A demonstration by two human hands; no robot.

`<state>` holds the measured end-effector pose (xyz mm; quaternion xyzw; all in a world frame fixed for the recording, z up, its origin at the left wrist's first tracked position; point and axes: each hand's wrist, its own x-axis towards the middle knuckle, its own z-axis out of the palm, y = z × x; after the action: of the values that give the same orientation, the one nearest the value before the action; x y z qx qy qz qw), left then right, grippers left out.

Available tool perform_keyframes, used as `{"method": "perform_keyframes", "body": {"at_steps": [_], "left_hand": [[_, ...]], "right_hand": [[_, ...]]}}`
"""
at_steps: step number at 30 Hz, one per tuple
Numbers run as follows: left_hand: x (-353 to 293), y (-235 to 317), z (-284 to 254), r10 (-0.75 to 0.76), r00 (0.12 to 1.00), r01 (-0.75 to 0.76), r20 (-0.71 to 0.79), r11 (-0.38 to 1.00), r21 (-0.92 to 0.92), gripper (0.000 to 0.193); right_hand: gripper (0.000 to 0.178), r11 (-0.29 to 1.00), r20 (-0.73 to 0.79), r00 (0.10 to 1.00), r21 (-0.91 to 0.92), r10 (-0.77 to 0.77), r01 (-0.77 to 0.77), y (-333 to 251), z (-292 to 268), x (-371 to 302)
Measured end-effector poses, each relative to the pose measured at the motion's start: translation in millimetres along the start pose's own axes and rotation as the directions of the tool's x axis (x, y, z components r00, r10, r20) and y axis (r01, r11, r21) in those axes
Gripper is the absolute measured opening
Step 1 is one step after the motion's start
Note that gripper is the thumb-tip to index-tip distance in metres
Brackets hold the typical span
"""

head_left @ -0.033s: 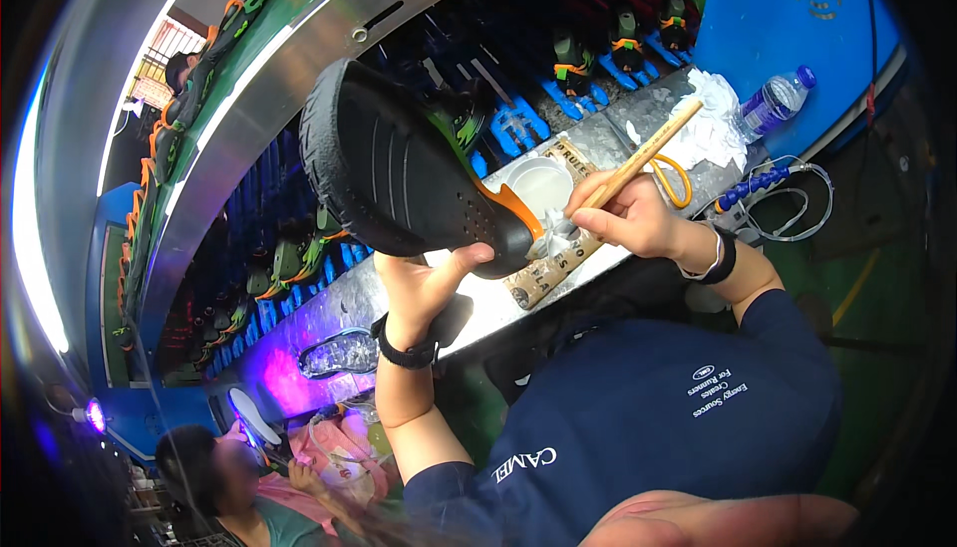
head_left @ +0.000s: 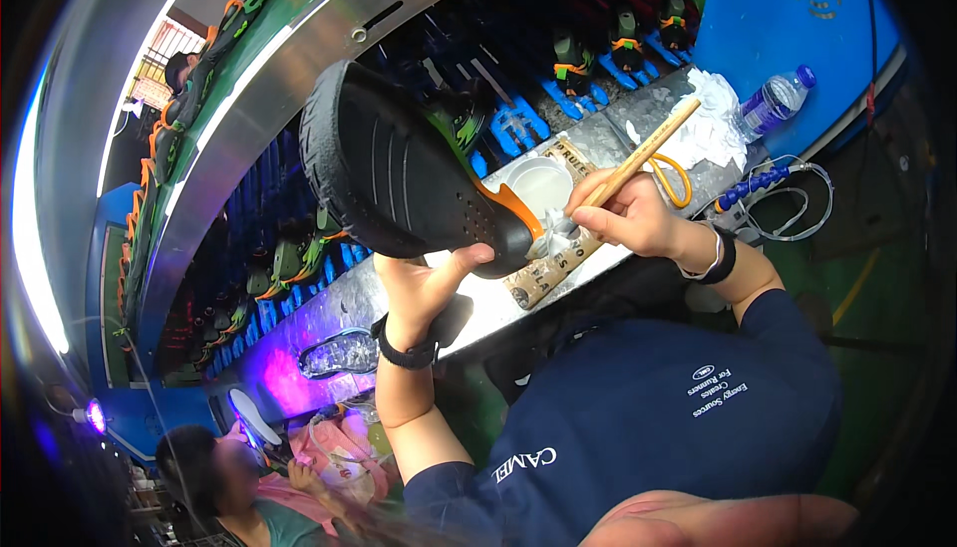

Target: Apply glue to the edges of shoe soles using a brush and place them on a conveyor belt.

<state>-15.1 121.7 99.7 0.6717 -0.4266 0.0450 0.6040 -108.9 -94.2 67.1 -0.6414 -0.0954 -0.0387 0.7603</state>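
Observation:
My left hand (head_left: 424,293) grips a black shoe (head_left: 404,173) with orange and green trim, its thumb on the lower edge by the tip. The shoe is raised and tilted, its thick sole edge toward the left. Closed around the wooden handle of a brush (head_left: 648,148) is my right hand (head_left: 638,216). The brush's whitish head meets or nearly meets the shoe's right tip, beside the orange trim; exact contact I cannot tell. Just beyond them a round dish of whitish liquid (head_left: 541,183) rests on a piece of brown cardboard (head_left: 546,280) on the bench.
Crumpled white paper (head_left: 710,114), a bottle with a purple cap (head_left: 778,101) and a blue segmented hose (head_left: 753,188) are on the right. A shoe sole (head_left: 341,352) lies on the metal bench. Shoes on blue racks (head_left: 520,124) line the far side. At lower left another person (head_left: 224,482) handles a sole.

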Motion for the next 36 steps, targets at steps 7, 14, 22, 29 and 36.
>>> {"method": "perform_keyframes", "body": {"at_steps": [7,14,22,29,36], "left_hand": [[3,-4,-3,0.035,0.998,-0.035,0.056,0.999,-0.003,0.052],[5,-10,3,-0.186,0.978,0.203,0.096,0.956,-0.211,0.048],[9,-25,3,-0.291,0.954,0.297,0.070,0.892,-0.341,0.048],[7,-37,7,-0.344,0.932,0.363,0.118,0.863,-0.352,0.050],[5,-35,9,-0.373,0.917,0.399,0.142,0.850,-0.345,0.049]], "right_hand": [[0.007,0.983,-0.093,0.990,-0.160,-0.105,0.089,9,-8,6],[0.009,0.927,-0.048,0.964,-0.291,-0.262,0.238,13,-11,16],[0.008,0.877,0.064,0.955,-0.382,-0.289,0.291,21,-11,11],[0.009,0.850,-0.028,0.914,-0.380,-0.404,0.364,22,-8,21],[0.008,0.813,0.013,0.920,-0.463,-0.391,0.352,23,-4,22]]}}
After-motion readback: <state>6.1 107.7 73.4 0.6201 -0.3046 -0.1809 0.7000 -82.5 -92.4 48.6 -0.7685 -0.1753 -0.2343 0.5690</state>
